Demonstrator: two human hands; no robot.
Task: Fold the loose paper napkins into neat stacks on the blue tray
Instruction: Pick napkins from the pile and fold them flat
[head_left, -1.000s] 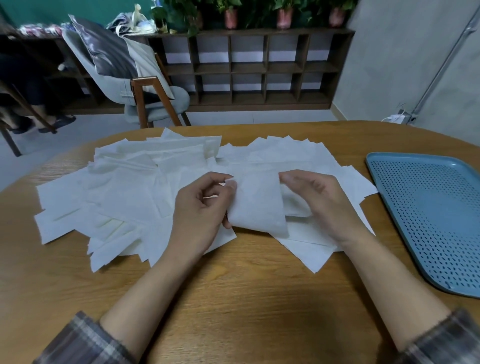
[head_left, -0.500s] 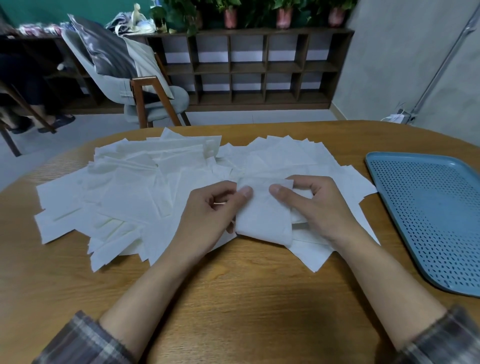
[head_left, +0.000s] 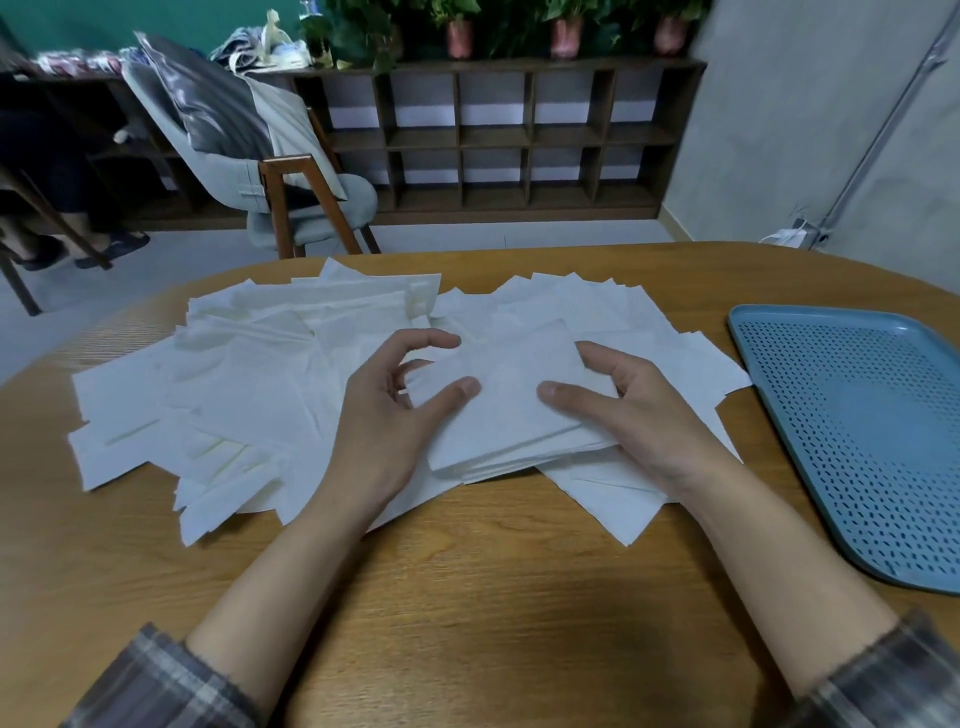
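two hands on a folded napkin (head_left: 511, 402) at mid-frame, tray (head_left: 769, 332) bare at the right edge.

the right hand (head_left: 644, 415) pinches the napkin's right side, thumb on top and fingers round the far edge. the left hand (head_left: 389, 415) is loosely spread, its thumb resting on the napkin's left edge and its fingers arched above it, gripping nothing. the napkin lies on the pile (head_left: 234, 395) of loose napkins spread over the left and centre of the table (head_left: 467, 597), well apart from the tray.
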